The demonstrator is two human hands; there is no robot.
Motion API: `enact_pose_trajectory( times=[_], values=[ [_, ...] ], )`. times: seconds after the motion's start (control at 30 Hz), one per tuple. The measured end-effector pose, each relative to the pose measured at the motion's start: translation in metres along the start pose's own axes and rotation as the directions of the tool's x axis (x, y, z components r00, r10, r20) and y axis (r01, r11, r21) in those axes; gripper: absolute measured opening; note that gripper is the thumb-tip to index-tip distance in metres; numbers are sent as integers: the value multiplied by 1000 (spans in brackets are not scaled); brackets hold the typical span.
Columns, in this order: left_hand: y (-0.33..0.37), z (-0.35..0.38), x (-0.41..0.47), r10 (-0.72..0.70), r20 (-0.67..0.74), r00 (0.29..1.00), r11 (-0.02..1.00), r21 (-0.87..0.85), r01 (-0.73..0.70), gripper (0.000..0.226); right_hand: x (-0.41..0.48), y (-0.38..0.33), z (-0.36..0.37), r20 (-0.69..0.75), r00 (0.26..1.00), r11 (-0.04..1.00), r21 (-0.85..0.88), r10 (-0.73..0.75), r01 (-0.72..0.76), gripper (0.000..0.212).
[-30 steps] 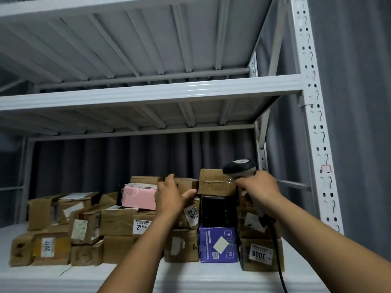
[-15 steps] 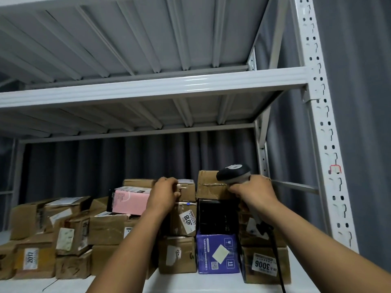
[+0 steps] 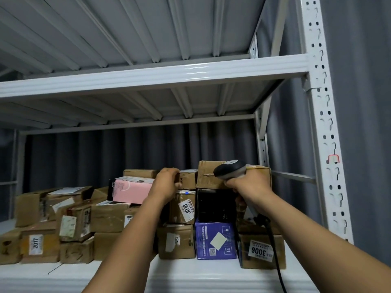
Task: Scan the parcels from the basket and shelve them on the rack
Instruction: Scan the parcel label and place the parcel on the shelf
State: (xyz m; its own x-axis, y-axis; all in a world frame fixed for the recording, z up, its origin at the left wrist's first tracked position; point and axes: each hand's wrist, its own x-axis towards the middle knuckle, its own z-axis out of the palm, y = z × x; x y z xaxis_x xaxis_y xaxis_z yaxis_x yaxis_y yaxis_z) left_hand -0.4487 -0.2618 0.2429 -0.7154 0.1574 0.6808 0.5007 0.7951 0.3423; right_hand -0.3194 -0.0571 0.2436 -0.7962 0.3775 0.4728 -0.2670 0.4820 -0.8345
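**Site:** Head view facing rack (image 3: 323, 123), white steel, perforated upright at R. Parcels are stacked on lower shelf board (image 3: 169, 278). Upper shelf beam (image 3: 148, 79) is overhead, grey curtain (image 3: 84, 157) behind.

**L hand** (image 3: 167, 183): Fingers are curled over top-L edge of small carton (image 3: 189, 180), holding it firmly. Small carton sits upright on top tier, resting on 3018 carton (image 3: 184, 208). It lies between pink box (image 3: 131, 190) at L and taped carton (image 3: 208, 176) at R. Contact w/ taped carton cannot be confirmed.

**R hand** (image 3: 252, 186): Wrapped fully round handle of barcode scanner (image 3: 230, 170). Scanner head is dark w/ grey cap, points L, and sits in front of taped carton's upper front face. Black cable (image 3: 273, 248) drops from handle base, passing in front of 3006 carton (image 3: 262, 251).

**Stack under hands:**
- The 3018 carton has its label on the front and a small blue spot at its top edge. It sits over torn-label carton (image 3: 176, 242).
- Black box (image 3: 215, 205) sits under taped carton and over purple box (image 3: 215, 240).
- The 3006 carton is on bottom tier at R end, label upside down.

**L side:** Heap of brown cartons, several tilted. 1 of them, 2017 carton (image 3: 36, 247), sits on bottom tier w/ label turned sideways. Other labels are too blurred to read.
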Motion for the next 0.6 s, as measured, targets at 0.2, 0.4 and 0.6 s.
enact_pose_trajectory(
  times=[0.2, 0.4, 0.6],
  values=[
    [1, -32, -32, 54, -39, 998, 995, 85, -51, 47, -28, -7, -9, -20, 999, 997, -66, -38, 36, 10],
    [11, -60, -101, -13, -10, 1000, 950, 312, 15, 49, -86, -8, -11, 27, 1000, 971, -239, -7, 13, 17],
    [6, -57, -194, -34, 109, 993, 940, 340, -5, 40, -170, 20, -8, 142, 987, 974, -223, 80, -47, 15]
  ],
)
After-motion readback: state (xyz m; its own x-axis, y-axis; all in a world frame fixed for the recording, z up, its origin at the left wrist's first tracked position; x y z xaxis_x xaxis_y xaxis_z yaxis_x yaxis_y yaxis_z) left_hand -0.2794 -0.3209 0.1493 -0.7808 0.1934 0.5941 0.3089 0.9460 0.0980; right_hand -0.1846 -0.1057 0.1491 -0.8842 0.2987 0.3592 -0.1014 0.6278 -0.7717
